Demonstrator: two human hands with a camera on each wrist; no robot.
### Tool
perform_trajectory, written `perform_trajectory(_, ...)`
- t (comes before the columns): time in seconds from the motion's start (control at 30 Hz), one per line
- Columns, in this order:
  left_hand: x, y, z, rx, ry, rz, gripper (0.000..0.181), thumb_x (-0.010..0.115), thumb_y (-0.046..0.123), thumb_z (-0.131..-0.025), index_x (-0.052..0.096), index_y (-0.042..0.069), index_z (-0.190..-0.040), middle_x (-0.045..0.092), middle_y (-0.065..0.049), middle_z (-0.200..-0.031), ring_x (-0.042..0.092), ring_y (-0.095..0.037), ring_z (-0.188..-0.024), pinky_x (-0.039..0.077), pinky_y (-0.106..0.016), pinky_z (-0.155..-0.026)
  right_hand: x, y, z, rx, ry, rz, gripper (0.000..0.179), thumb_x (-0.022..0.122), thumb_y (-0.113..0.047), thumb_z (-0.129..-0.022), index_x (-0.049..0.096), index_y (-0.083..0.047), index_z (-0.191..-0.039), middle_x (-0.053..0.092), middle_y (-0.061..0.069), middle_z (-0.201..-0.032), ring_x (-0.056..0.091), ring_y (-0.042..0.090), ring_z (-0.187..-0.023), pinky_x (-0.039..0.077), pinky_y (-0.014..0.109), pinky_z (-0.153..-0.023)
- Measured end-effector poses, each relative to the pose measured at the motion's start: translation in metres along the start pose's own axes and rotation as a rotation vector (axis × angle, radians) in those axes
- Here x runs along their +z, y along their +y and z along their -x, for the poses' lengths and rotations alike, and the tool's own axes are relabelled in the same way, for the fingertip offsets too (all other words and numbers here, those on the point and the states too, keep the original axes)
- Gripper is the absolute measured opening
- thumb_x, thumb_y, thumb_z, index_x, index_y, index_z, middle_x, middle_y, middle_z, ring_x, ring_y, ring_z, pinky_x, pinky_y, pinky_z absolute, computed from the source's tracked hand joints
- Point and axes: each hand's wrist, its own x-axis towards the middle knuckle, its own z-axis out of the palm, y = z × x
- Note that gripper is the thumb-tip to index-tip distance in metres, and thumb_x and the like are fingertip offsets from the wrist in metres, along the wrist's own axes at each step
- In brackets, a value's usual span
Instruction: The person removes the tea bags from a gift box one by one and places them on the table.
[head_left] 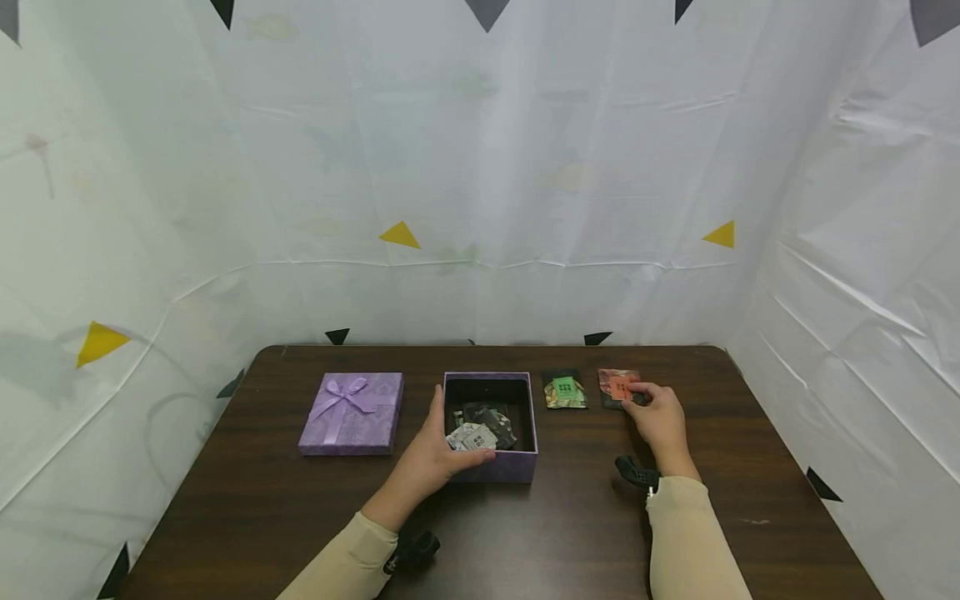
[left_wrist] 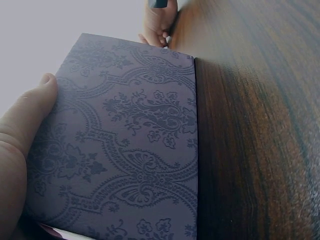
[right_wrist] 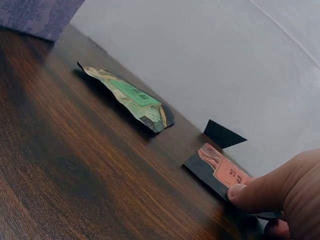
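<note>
My left hand (head_left: 438,446) holds the near left corner of an open purple gift box (head_left: 492,468), fingers along its left side and thumb over the front rim. Inside lie several small sachets, a whitish sachet (head_left: 471,437) in front and dark clear-looking ones behind. At the right, my right hand (head_left: 662,419) pinches the near right corner of a red and black sachet (head_left: 613,380) at the table surface. In the right wrist view the thumb presses on top of this sachet (right_wrist: 225,170). Between box and right hand lies a green and black sachet (head_left: 565,390).
The box's purple lid (head_left: 352,417), with a ribbon bow, rests left of the left hand. Everything stands on a dark brown wooden table (head_left: 570,533). White curtain (head_left: 480,167) with triangle prints hangs behind the table and along its sides.
</note>
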Motion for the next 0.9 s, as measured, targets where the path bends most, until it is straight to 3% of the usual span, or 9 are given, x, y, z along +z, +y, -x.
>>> perform_trajectory(0.13,-0.0007,0.0011,-0.0002,0.004,0.005,-0.004,0.150,0.095,0.064,-0.075,-0.006,0.022,-0.177,0.011,-0.015,-0.184,0.032,-0.042,-0.164,0.036,-0.066,-0.127,0.0004,-0.0018,-0.0007,-0.011,-0.006,0.013,0.040,0.075,-0.011,-0.102,0.070,0.006,-0.138,0.055,0.035,-0.142,0.049,0.051,-0.134,0.038,0.067,-0.118)
perform_trajectory(0.43,-0.0016,0.0019,-0.0014,-0.005,0.003,0.007,0.148,0.096,0.059,-0.077,-0.007,0.023,-0.177,0.010,-0.015,-0.184,0.028,-0.042,-0.166,0.034,-0.067,-0.127,-0.0003,-0.0019,-0.0008,-0.058,-0.010,0.065,0.041,0.073,-0.011,-0.103,0.068,0.008,-0.139,0.049,0.037,-0.142,0.039,0.052,-0.135,0.028,0.066,-0.113)
perform_trajectory(0.7,-0.0012,0.0003,-0.0024,0.000,0.004,0.009,0.147,0.096,0.057,-0.078,-0.006,0.022,-0.177,0.010,-0.015,-0.184,0.028,-0.043,-0.166,0.034,-0.067,-0.128,0.0003,-0.0008,0.0004,-0.090,0.053,0.014,0.035,0.075,-0.012,-0.103,0.071,0.007,-0.132,0.063,0.035,-0.134,0.044,0.047,-0.131,0.028,0.064,-0.114)
perform_trajectory(0.9,-0.0008,0.0000,-0.0010,-0.006,-0.005,0.007,0.149,0.096,0.060,-0.077,-0.007,0.022,-0.177,0.009,-0.015,-0.184,0.028,-0.042,-0.166,0.034,-0.066,-0.128,0.0014,-0.0007,0.0017,-0.060,0.081,-0.009,0.036,0.077,-0.013,-0.102,0.071,0.005,-0.132,0.064,0.033,-0.132,0.046,0.045,-0.126,0.033,0.061,-0.107)
